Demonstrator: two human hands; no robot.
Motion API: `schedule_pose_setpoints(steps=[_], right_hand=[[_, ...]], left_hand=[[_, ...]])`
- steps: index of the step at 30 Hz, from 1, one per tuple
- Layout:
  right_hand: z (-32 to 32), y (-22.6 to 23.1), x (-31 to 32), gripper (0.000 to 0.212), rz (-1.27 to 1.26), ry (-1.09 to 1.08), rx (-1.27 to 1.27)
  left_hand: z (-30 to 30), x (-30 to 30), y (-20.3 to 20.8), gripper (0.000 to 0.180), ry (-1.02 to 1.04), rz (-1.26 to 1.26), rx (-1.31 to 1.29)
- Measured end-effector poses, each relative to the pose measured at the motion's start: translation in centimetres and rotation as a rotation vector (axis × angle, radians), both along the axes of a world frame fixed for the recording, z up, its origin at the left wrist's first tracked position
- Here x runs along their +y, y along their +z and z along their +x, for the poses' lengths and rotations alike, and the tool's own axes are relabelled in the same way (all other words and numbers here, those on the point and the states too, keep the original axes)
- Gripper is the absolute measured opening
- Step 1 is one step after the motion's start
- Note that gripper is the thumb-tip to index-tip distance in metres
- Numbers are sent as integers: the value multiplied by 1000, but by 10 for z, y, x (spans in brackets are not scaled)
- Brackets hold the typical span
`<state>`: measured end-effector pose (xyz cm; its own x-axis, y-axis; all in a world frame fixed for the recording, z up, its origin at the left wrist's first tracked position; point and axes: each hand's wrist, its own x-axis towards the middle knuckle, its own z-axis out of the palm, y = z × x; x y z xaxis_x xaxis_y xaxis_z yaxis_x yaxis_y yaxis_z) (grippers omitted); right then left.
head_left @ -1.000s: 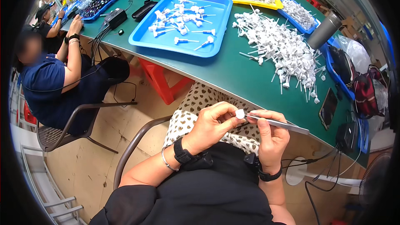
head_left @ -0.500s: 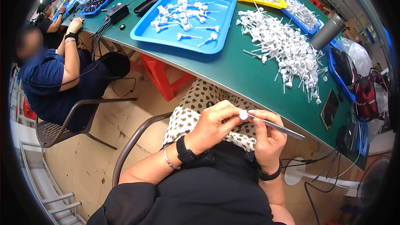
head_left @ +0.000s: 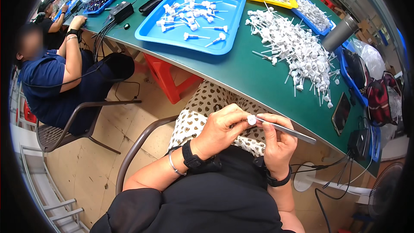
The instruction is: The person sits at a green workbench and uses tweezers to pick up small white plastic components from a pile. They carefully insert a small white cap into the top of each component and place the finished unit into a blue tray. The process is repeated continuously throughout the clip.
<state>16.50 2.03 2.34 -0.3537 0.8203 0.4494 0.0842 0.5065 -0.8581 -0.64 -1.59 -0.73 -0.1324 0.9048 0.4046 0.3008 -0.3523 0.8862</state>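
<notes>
Over my lap, my left hand (head_left: 224, 126) pinches a small white plastic part with a round head (head_left: 251, 120) between thumb and fingers. My right hand (head_left: 278, 140) is closed around a slim, flat grey metal tool (head_left: 297, 134). The tool's inner tip meets the white part, while its blunt end points out to the right. Fingers hide the rest of the part and the tip's exact shape. Beyond my hands, a blue tray (head_left: 146, 32) on the table holds several similar white parts with thin stems.
A large heap of white stemmed parts (head_left: 297, 49) lies right of the tray on the green table (head_left: 207, 70). Yellow trays (head_left: 293, 3) stand behind. At right are a grey bottle (head_left: 340, 32), a phone (head_left: 340, 113) and a fan (head_left: 386, 187). A co-worker (head_left: 51, 77) sits left.
My hands, the white part and the tool keep nearly the same place and grip. The seated co-worker's head and raised arm have shifted slightly.
</notes>
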Motion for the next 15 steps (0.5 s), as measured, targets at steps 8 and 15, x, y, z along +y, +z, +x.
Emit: schedule_pose_setpoints(steps=[8, 15], right_hand=[[-6, 0, -1, 8, -17, -73, 70], [1, 1, 0, 10, 8, 10, -17]], left_hand=[[1, -1, -4, 19, 4, 11, 9], [1, -2, -2, 17, 6, 15, 25]])
